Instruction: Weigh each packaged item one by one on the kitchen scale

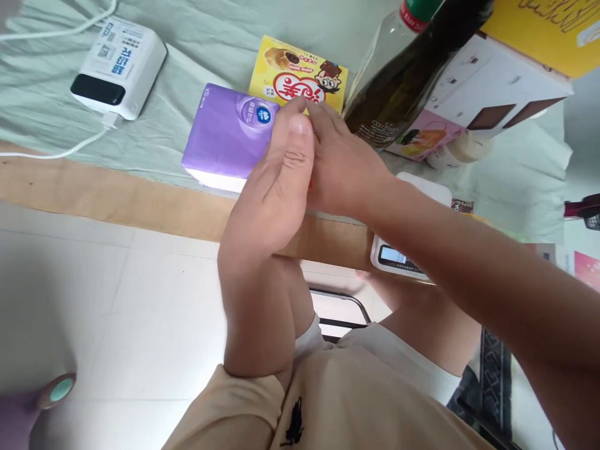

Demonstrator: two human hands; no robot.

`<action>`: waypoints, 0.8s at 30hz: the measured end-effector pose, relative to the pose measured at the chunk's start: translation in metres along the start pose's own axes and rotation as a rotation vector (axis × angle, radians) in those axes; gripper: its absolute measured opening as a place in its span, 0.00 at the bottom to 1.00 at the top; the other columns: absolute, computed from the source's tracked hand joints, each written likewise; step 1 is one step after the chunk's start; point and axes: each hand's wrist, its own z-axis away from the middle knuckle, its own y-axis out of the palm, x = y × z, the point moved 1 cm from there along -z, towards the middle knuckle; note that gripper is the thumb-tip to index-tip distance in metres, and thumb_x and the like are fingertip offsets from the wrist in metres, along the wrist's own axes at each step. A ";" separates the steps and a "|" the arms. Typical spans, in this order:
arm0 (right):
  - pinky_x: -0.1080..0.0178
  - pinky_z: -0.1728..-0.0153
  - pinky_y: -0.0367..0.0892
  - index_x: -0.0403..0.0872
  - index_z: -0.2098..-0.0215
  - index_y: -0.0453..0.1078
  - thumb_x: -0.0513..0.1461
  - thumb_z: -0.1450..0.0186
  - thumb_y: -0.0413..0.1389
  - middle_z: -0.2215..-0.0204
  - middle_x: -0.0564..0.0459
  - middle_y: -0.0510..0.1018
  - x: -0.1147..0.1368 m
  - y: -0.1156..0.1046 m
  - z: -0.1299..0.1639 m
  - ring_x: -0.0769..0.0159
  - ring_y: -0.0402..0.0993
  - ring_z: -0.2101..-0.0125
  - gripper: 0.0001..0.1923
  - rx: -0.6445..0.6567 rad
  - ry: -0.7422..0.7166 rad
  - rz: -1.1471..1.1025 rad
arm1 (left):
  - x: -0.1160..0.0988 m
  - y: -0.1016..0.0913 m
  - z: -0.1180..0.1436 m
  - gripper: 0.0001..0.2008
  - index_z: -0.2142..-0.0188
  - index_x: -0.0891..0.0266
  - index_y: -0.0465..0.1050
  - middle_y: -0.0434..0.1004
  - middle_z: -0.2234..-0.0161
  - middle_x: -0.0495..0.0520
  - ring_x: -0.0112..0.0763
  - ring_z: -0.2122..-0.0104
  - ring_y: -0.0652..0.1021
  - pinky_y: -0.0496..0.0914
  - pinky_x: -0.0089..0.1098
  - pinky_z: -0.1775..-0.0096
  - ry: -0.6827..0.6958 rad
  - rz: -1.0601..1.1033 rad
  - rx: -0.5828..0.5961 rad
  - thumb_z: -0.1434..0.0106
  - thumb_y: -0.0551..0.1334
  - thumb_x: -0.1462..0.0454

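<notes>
My left hand [281,169] and my right hand [344,164] come together at the table's front edge, palms turned inward. The left thumb lies straight along the top, and the right fingers are stretched out, partly hidden behind the left hand. A small orange-red patch shows between the hands, but I cannot make out what it is. Just left of my left hand lies a purple tissue pack [225,131], partly covered by that hand. Beyond the fingertips is a yellow snack box [300,69] with a cartoon face; its near edge is hidden by the hands.
A white device with a dark display [119,69] and cable sits at the left. To the right stand a dark glass bottle [412,75], a white box [497,81] and a jar [462,150]. A white scale [398,257] lies under my right forearm.
</notes>
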 end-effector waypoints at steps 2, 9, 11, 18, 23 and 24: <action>0.43 0.35 0.71 0.44 0.32 0.61 0.55 0.37 0.65 0.27 0.35 0.57 0.006 -0.005 -0.006 0.31 0.49 0.25 0.42 0.076 0.083 0.005 | 0.005 -0.004 -0.001 0.25 0.31 0.44 0.59 0.66 0.31 0.45 0.31 0.24 0.58 0.54 0.41 0.24 -0.013 0.019 0.013 0.21 0.40 0.48; 0.41 0.35 0.70 0.42 0.32 0.58 0.47 0.31 0.57 0.33 0.36 0.64 0.028 -0.005 0.001 0.40 0.61 0.32 0.33 0.106 0.253 0.041 | 0.000 -0.008 -0.002 0.27 0.32 0.45 0.63 0.58 0.26 0.38 0.34 0.22 0.49 0.48 0.38 0.22 -0.029 0.063 0.053 0.23 0.44 0.45; 0.42 0.34 0.68 0.40 0.32 0.57 0.48 0.30 0.55 0.33 0.35 0.63 0.030 0.001 0.013 0.41 0.58 0.31 0.33 0.068 0.239 0.038 | -0.003 -0.008 -0.001 0.25 0.34 0.46 0.65 0.60 0.27 0.38 0.32 0.22 0.51 0.50 0.36 0.23 0.000 0.092 0.057 0.23 0.44 0.48; 0.35 0.33 0.64 0.45 0.41 0.61 0.54 0.40 0.65 0.35 0.34 0.63 0.035 0.009 0.062 0.41 0.59 0.33 0.37 -0.047 0.222 -0.048 | -0.005 0.000 -0.003 0.20 0.47 0.55 0.75 0.74 0.36 0.47 0.30 0.29 0.68 0.59 0.31 0.26 0.097 0.316 0.041 0.23 0.49 0.52; 0.34 0.31 0.61 0.47 0.39 0.61 0.51 0.44 0.68 0.33 0.37 0.63 0.033 0.004 0.072 0.41 0.57 0.31 0.40 -0.012 0.232 -0.118 | -0.012 0.021 -0.006 0.17 0.57 0.52 0.77 0.80 0.45 0.46 0.29 0.36 0.75 0.66 0.28 0.31 0.159 0.324 0.001 0.24 0.51 0.53; 0.35 0.31 0.62 0.47 0.37 0.61 0.53 0.45 0.69 0.33 0.37 0.63 0.031 0.000 0.075 0.40 0.57 0.31 0.43 -0.013 0.229 -0.135 | -0.015 0.025 -0.005 0.17 0.58 0.52 0.77 0.80 0.46 0.47 0.29 0.37 0.75 0.67 0.29 0.31 0.186 0.303 -0.016 0.23 0.51 0.53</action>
